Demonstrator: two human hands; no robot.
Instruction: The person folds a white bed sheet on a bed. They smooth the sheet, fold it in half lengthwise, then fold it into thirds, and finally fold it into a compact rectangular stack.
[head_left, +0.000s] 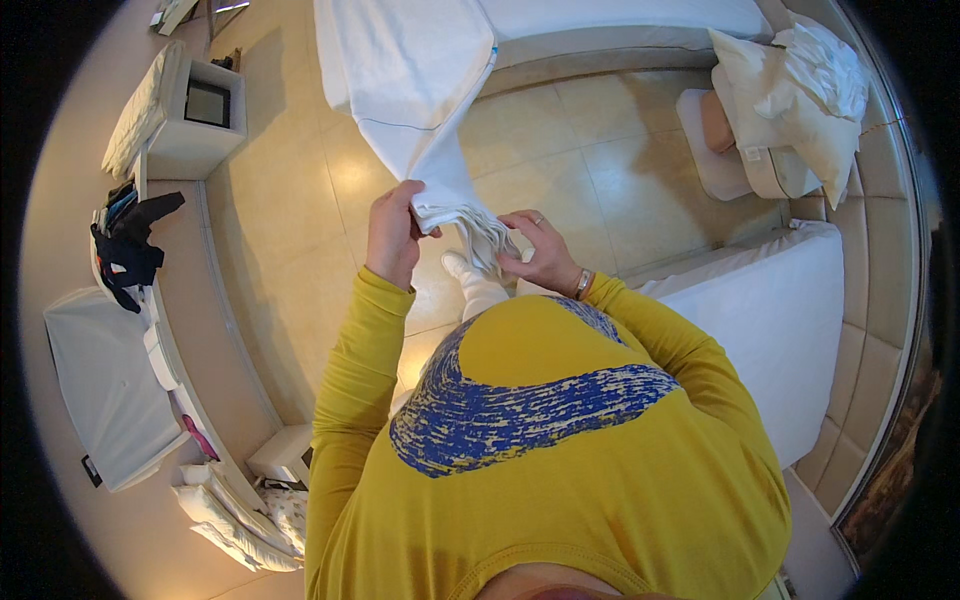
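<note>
A long white sheet (420, 75) stretches from the bed toward my body, with a thin dark seam line across it and a small blue mark at its edge. Its near end is gathered into several folded layers (480, 229). My left hand (395, 232) grips the left corner of these folds, thumb on top. At their right edge, my right hand (541, 253) holds the layers between thumb and fingers; it wears a ring, and a bracelet circles the wrist. The sheet's far part lies over the end of a white-covered bed (622, 19).
A second white-covered bed (757, 337) stands close on my right. Between the beds, pillows (810, 127) and crumpled white cloth are piled on a nightstand by the padded wall. Along the left run a white cabinet (217, 112), dark clothes (135, 247) and stacked pillows (232, 517). Tiled floor (540, 150) lies below.
</note>
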